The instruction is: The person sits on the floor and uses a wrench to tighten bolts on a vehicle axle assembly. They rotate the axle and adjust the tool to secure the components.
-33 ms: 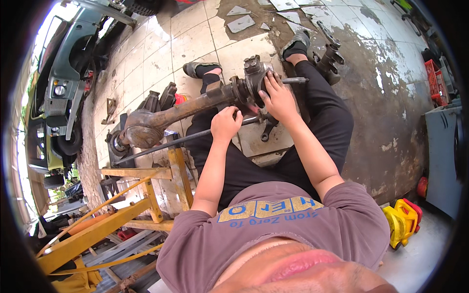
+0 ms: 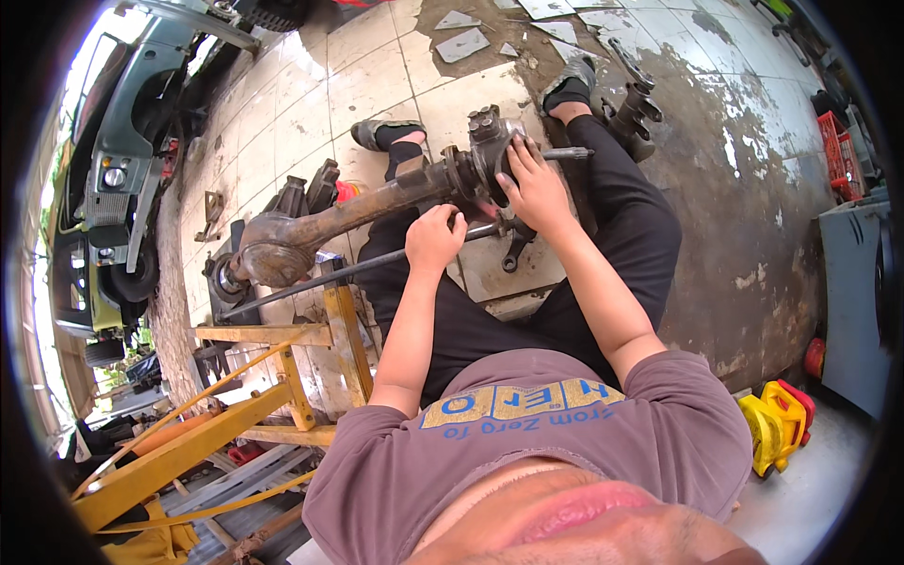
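A rusty vehicle axle (image 2: 367, 209) lies across in front of me, its round differential housing (image 2: 273, 250) at the left and a knuckle housing (image 2: 490, 141) at the right end. Alongside its near edge runs a long, thin steel rod (image 2: 348, 271). My left hand (image 2: 435, 237) is over this rod, close to the axle tube, with fingers curled closed; their tips and anything in them are hidden. Laid on the near side of the knuckle housing is my right hand (image 2: 535, 191), its fingers stretched out. A stub shaft (image 2: 571, 153) sticks out beyond it, and a dark metal arm (image 2: 514, 252) hangs below.
My legs stretch out on both sides of the axle's right end. A yellow metal frame (image 2: 348, 344) stands near left. Another metal part (image 2: 633, 122) lies by my right foot. Broken tiles (image 2: 461, 44) lie far ahead; a vehicle (image 2: 122, 169) stands left, a grey cabinet (image 2: 852, 301) right.
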### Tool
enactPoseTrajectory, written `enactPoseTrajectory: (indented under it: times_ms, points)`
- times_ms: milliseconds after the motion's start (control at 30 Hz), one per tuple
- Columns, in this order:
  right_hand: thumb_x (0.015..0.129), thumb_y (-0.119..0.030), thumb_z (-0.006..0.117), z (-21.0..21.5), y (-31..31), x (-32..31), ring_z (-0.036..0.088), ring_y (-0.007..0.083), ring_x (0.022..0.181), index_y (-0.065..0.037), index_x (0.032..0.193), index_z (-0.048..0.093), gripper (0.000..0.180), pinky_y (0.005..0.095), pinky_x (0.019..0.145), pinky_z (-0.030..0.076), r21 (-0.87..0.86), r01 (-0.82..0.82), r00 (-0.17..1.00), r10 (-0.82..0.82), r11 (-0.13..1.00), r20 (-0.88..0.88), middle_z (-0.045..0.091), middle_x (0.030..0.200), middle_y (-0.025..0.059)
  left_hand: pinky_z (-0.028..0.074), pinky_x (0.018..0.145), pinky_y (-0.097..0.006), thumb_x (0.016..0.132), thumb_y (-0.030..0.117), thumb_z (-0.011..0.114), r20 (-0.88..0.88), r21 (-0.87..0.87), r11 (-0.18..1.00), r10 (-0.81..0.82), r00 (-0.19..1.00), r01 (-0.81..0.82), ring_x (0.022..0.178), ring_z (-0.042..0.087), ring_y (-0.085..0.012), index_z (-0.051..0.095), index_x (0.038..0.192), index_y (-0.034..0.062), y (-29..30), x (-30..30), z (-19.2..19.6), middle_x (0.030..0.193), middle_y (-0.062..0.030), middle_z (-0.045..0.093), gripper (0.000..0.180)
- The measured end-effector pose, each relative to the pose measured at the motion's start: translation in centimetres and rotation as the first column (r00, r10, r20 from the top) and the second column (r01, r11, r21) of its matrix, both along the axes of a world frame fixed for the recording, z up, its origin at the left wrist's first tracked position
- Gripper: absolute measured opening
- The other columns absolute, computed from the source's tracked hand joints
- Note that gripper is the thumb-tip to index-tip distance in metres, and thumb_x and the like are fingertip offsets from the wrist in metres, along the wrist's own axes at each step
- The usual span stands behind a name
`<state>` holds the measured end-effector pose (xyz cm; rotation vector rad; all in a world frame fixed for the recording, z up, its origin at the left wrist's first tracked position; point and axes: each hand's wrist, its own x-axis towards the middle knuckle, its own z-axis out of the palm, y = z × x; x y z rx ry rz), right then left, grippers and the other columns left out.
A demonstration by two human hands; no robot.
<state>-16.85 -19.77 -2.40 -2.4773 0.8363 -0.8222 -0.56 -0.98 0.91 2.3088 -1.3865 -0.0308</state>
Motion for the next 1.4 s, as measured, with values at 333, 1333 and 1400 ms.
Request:
enactPoseTrajectory:
  times_ms: [333, 1333, 1400]
  points:
    - [0.109, -0.042, 0.060, 0.3, -1.0, -0.1, 0.047, 0.0347, 0.157, -0.003, 0.150, 0.064, 0.057, 0.0606, 0.119, 0.044, -0.001, -0.033, 0.999, 0.033, 0.999, -0.008, 0.052, 0.169, 0.0150, 0.061, 0.079, -0.047, 0.097, 0.030, 0.070, -0.035, 0.020, 1.000, 0.021, 0.999, -0.020, 0.088, 0.076, -0.0351, 0.080, 0.101, 0.0123, 0.0, -0.4, -0.3, 0.097, -0.0094, 0.078, 0.021]
    - [0.113, -0.040, 0.055, 0.4, -3.5, 2.0, 0.049, 0.0389, 0.154, -0.002, 0.152, 0.062, 0.055, 0.0534, 0.121, 0.044, 0.058, -0.015, 1.000, 0.016, 0.998, -0.022, 0.054, 0.166, 0.0184, 0.061, 0.078, -0.047, 0.094, 0.029, 0.072, -0.047, -0.007, 1.000, -0.006, 0.999, 0.006, 0.087, 0.075, -0.0348, 0.078, 0.096, 0.0110, 0.4, 0.2, -0.8, 0.093, -0.0098, 0.077, 0.020]
    - [0.113, -0.039, 0.055, 0.2, -2.1, 1.5, 0.048, 0.0395, 0.155, -0.001, 0.153, 0.061, 0.055, 0.0518, 0.123, 0.043, 0.024, -0.026, 1.000, 0.026, 0.999, -0.015, 0.053, 0.166, 0.0184, 0.061, 0.078, -0.048, 0.094, 0.030, 0.073, -0.017, 0.004, 1.000, -0.013, 1.000, 0.013, 0.087, 0.076, -0.0349, 0.078, 0.095, 0.0113, 0.6, 0.3, -0.8, 0.093, -0.0102, 0.077, 0.020]
